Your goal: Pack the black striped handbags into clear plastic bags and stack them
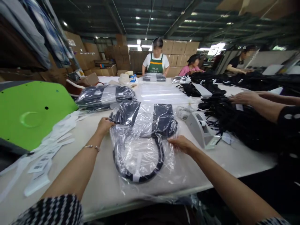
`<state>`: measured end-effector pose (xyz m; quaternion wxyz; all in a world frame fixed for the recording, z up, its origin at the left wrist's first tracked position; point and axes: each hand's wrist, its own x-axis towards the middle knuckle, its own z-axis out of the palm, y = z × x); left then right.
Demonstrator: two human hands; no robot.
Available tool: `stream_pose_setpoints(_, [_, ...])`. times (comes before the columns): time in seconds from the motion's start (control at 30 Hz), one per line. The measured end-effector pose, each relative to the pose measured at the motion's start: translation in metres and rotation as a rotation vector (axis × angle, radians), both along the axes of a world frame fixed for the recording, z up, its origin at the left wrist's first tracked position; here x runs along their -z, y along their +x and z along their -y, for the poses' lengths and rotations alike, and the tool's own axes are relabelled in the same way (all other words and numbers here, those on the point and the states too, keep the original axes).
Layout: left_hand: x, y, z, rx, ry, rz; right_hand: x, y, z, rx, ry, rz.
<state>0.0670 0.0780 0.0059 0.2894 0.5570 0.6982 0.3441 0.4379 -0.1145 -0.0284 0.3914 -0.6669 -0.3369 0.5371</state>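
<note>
In front of me on the table lies a clear plastic bag [140,150]. Inside it is a folded dark garment [162,117] with a pale band around its middle and a dark cord-like loop [161,153] curving toward me. My left hand [105,125] pinches the bag's left edge beside the dark fabric. On the other side, my right hand [182,144] has its fingers closed on the bag's right edge, below the garment. The bag's open or closed end cannot be made out.
Wrapped dark garments [105,97] lie behind on the left, and flat clear bags [161,93] at centre. A tape dispenser [202,129] stands right, beside black garments [239,122] touched by a co-worker's hands [248,98]. White label strips [43,159] and a green panel [35,115] are left.
</note>
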Motion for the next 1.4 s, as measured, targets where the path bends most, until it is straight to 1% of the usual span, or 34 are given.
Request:
stream_pose_setpoints(0.07, [-0.015, 0.000, -0.003, 0.016, 0.103, -0.127, 0.000, -0.017, 0.022, -0.062, -0.027, -0.109])
stream_pose_setpoints(0.1, [-0.022, 0.003, 0.001, 0.042, 0.153, -0.181, 0.000, -0.022, 0.036, -0.084, -0.052, -0.165])
stream_pose_setpoints(0.13, [-0.027, 0.008, 0.010, 0.079, 0.195, -0.223, -0.001, -0.025, 0.051, -0.099, -0.082, -0.218])
stream_pose_setpoints(0.17, [-0.031, 0.015, 0.023, 0.151, 0.241, -0.255, -0.001, -0.027, 0.067, -0.109, -0.113, -0.253])
stream_pose_setpoints(0.2, [-0.032, 0.025, 0.040, 0.244, 0.283, -0.276, 0.000, -0.026, 0.084, -0.121, -0.139, -0.271])
stream_pose_setpoints(0.23, [-0.030, 0.037, 0.062, 0.371, 0.318, -0.288, 0.001, -0.025, 0.100, -0.125, -0.152, -0.276])
stream_pose_setpoints(0.3, [-0.021, 0.061, 0.113, 0.873, 0.473, -0.310, 0.003, -0.024, 0.131, -0.100, -0.151, -0.249])
stream_pose_setpoints(0.33, [-0.014, 0.071, 0.140, 1.080, 0.528, -0.310, 0.004, -0.025, 0.144, -0.068, -0.125, -0.217])
stream_pose_setpoints(0.37, [-0.006, 0.079, 0.165, 1.246, 0.580, -0.321, 0.003, -0.026, 0.154, -0.030, -0.084, -0.166])
stream_pose_setpoints(0.4, [0.001, 0.084, 0.187, 1.373, 0.608, -0.367, 0.000, -0.029, 0.163, 0.005, -0.033, -0.101])
stream_pose_setpoints(0.43, [0.008, 0.087, 0.205, 1.447, 0.612, -0.424, -0.004, -0.032, 0.168, 0.028, 0.026, -0.029])
stream_pose_setpoints(0.47, [0.014, 0.087, 0.219, 1.468, 0.601, -0.474, -0.011, -0.036, 0.171, 0.039, 0.088, 0.036])
stream_pose_setpoints(0.5, [0.018, 0.084, 0.228, 1.452, 0.575, -0.505, -0.019, -0.039, 0.170, 0.043, 0.146, 0.082])
stream_pose_setpoints(0.53, [0.020, 0.079, 0.234, 1.410, 0.534, -0.506, -0.029, -0.043, 0.166, 0.033, 0.187, 0.102])
stream_pose_setpoints(0.57, [0.019, 0.071, 0.238, 1.360, 0.483, -0.473, -0.040, -0.046, 0.159, 0.012, 0.209, 0.088])
stream_pose_setpoints(0.6, [0.017, 0.062, 0.241, 1.312, 0.427, -0.408, -0.051, -0.049, 0.148, -0.012, 0.216, 0.047])
stream_pose_setpoints(0.67, [0.011, 0.040, 0.247, 1.228, 0.302, -0.221, -0.070, -0.052, 0.118, -0.075, 0.197, -0.069])
stream_pose_setpoints(0.73, [0.008, 0.016, 0.256, 1.121, 0.192, -0.019, -0.083, -0.056, 0.080, -0.168, 0.169, -0.182])
stream_pose_setpoints(0.8, [0.014, -0.004, 0.267, 0.983, 0.117, 0.109, -0.087, -0.062, 0.042, -0.276, 0.194, -0.223])
stream_pose_setpoints(0.83, [0.020, -0.011, 0.273, 0.911, 0.093, 0.123, -0.085, -0.067, 0.024, -0.330, 0.217, -0.196])
stream_pose_setpoints(0.9, [0.034, -0.017, 0.280, 0.770, 0.077, 0.068, -0.077, -0.076, -0.005, -0.412, 0.275, -0.041])
stream_pose_setpoints(0.97, [0.046, -0.014, 0.283, 0.655, 0.078, -0.017, -0.066, -0.085, -0.024, -0.488, 0.323, 0.194])
stream_pose_setpoints(1.0, [0.048, -0.010, 0.282, 0.607, 0.073, -0.044, -0.061, -0.087, -0.030, -0.525, 0.347, 0.303])
stream_pose_setpoints(1.07, [0.047, 0.000, 0.277, 0.532, 0.044, -0.062, -0.055, -0.089, -0.038, -0.580, 0.396, 0.457])
stream_pose_setpoints(1.1, [0.044, 0.006, 0.274, 0.507, 0.023, -0.061, -0.054, -0.088, -0.040, -0.599, 0.406, 0.486])
stream_pose_setpoints(1.17, [0.037, 0.018, 0.265, 0.491, -0.008, -0.045, -0.056, -0.084, -0.047, -0.660, 0.358, 0.424])
stream_pose_setpoints(1.23, [0.031, 0.028, 0.259, 0.532, 0.010, -0.012, -0.060, -0.082, -0.054, -0.765, 0.242, 0.280])
stream_pose_setpoints(1.3, [0.030, 0.036, 0.254, 0.587, 0.078, 0.020, -0.063, -0.084, -0.062, -0.872, 0.155, 0.162])
stream_pose_setpoints(1.4, [0.033, 0.044, 0.251, 0.611, 0.143, 0.099, -0.067, -0.095, -0.069, -0.948, 0.131, 0.096])
